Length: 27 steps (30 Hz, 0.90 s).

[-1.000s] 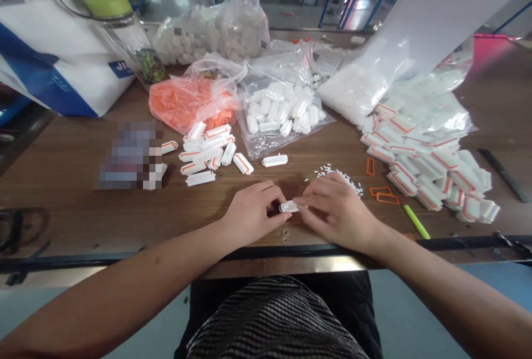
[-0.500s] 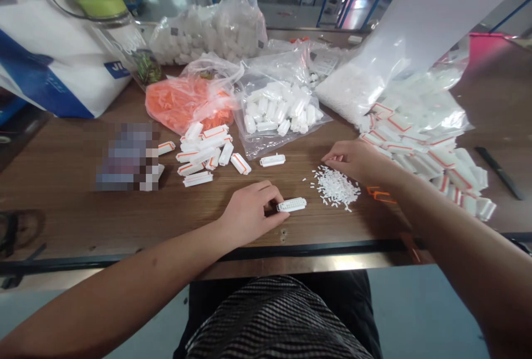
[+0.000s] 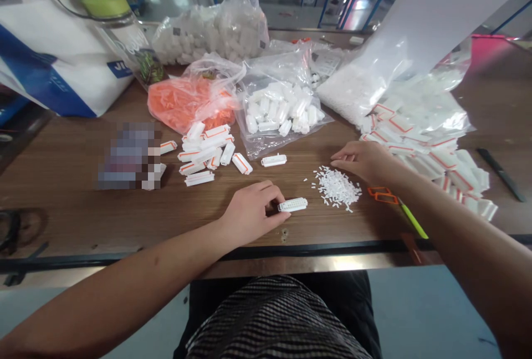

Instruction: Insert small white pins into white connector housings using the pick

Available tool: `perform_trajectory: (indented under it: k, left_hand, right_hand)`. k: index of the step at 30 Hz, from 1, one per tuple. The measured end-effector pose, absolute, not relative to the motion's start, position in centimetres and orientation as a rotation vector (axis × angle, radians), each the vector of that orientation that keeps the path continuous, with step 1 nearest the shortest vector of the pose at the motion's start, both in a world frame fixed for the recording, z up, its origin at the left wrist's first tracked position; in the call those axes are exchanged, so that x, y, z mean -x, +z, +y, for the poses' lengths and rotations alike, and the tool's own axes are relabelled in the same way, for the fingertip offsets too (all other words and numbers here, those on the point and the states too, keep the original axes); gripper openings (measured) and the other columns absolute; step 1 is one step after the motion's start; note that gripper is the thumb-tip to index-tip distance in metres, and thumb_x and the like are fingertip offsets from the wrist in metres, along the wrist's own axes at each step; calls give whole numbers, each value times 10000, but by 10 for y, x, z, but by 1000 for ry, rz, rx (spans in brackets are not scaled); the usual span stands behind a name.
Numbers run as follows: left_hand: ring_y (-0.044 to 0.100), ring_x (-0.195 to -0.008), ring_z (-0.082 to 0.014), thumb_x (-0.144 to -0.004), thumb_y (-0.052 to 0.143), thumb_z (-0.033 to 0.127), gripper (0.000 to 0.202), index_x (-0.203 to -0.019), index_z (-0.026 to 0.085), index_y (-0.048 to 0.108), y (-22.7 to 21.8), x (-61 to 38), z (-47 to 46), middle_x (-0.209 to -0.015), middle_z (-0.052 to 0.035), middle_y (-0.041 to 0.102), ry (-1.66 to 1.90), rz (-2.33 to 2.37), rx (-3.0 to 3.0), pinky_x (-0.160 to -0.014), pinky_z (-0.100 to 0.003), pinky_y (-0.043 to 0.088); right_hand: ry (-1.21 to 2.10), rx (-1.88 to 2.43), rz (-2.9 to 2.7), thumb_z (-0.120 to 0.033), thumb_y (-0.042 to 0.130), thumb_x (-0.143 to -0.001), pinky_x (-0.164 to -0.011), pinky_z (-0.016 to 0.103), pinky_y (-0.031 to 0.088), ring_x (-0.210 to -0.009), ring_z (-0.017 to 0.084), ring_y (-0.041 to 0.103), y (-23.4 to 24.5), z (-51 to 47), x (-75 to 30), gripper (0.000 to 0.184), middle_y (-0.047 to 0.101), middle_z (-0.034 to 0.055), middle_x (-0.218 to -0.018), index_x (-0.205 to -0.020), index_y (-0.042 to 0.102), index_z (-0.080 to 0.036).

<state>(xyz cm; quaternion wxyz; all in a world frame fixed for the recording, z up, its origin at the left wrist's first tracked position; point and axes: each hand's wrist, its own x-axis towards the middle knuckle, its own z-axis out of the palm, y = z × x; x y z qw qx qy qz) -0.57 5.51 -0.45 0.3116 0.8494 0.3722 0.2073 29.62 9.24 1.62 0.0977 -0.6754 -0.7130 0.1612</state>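
A: What lay across the brown wood-grain desk, biggest first?

B: A white and blue bag at the far left, then clear plastic bags of white plastic parts along the back, a bag of orange plastic clips, and a spilling heap of white housings with orange frames on the right. A smaller group of the same housings sat left of centre.

A: And the hands?

B: The left hand pinched one end of a small white rectangular connector block lying flat on the desk near the front edge. The right hand hovered at the far edge of a little pile of tiny white plastic pins, fingertips drawn together; whether its grip held a pin, I could not tell.

A: Which step, by your reckoning?

B: Fetching a pin for the block, I judged. Next would call for a fine pinch and careful alignment with a hole. Two loose orange frames and a green pen lay just beside the pile, near the forearm.
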Motion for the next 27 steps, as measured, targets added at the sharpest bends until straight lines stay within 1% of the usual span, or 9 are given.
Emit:
perform_trajectory:
  k: [2, 5, 8, 11, 14, 16, 19, 22, 27]
  left_hand:
    - [547, -689, -115, -807, 707, 274, 124, -825, 199, 610, -4, 6, 55, -802, 34, 583, 535, 987, -2249, -668, -261, 427]
    - [545, -687, -119, -808, 705, 277, 126, -827, 197, 608, -3, 6, 55, -790, 31, 574, 527, 988, -2260, -663, -262, 422]
    - [544, -685, -119, -811, 698, 279, 120, -830, 197, 613, -3, 5, 55, -783, 30, 571, 533, 982, -2258, -655, -259, 415]
    - [547, -689, -118, -810, 697, 284, 119, -832, 199, 616, -4, 5, 55, -788, 31, 577, 545, 982, -2254, -654, -256, 414]
    - [549, -685, -113, -803, 707, 278, 124, -829, 198, 617, -4, 5, 55, -790, 34, 582, 550, 989, -2246, -657, -252, 417]
    - [546, -676, -111, -796, 715, 273, 127, -834, 199, 619, -5, 5, 55, -786, 37, 581, 544, 994, -2246, -651, -250, 415]
    - [542, -676, -114, -792, 721, 271, 132, -843, 200, 622, -5, 5, 55, -783, 36, 578, 542, 988, -2252, -650, -253, 414]
    - [542, -679, -115, -789, 723, 263, 135, -833, 192, 617, -5, 6, 55, -779, 35, 575, 553, 977, -2245, -657, -256, 415]
    - [543, -684, -118, -793, 714, 266, 126, -817, 191, 615, -4, 5, 55, -767, 34, 574, 549, 981, -2231, -656, -257, 413]
  right_hand:
    - [435, 2003, -2079, -382, 650, -775, -654, 326, 477, -759, 219, 669, 16, 89, -294, 155, 742, 25, -818, -763, 743, -258]
    - [398, 2056, -2011, -369, 656, -757, -562, 294, 442, -650, 189, 643, 15, 86, -290, 149, 714, 13, -700, -706, 730, -249]
    - [454, 2060, -1931, -343, 660, -733, -502, 277, 414, -552, 160, 593, 14, 86, -289, 137, 679, 2, -604, -671, 717, -235]
    - [527, 2006, -1866, -310, 661, -705, -481, 269, 405, -510, 147, 562, 16, 84, -283, 114, 650, -5, -550, -640, 692, -221]
    - [628, 1863, -1831, -312, 652, -726, -522, 267, 430, -561, 148, 584, 25, 73, -262, 123, 670, 6, -609, -664, 680, -210]
    - [725, 1673, -1909, -289, 640, -754, -614, 269, 459, -655, 150, 613, 30, 61, -242, 122, 694, 11, -704, -666, 673, -210]
    - [835, 1426, -2057, -237, 611, -803, -648, 272, 445, -648, 126, 584, 32, 45, -215, 143, 664, -3, -695, -670, 653, -206]
    - [797, 1335, -2149, -224, 591, -837, -666, 290, 417, -602, 107, 533, 26, 37, -204, 157, 629, -16, -666, -687, 635, -204]
    - [685, 1269, -2224, -215, 584, -854, -722, 316, 383, -613, 103, 520, 20, 37, -205, 156, 613, -20, -668, -703, 613, -196]
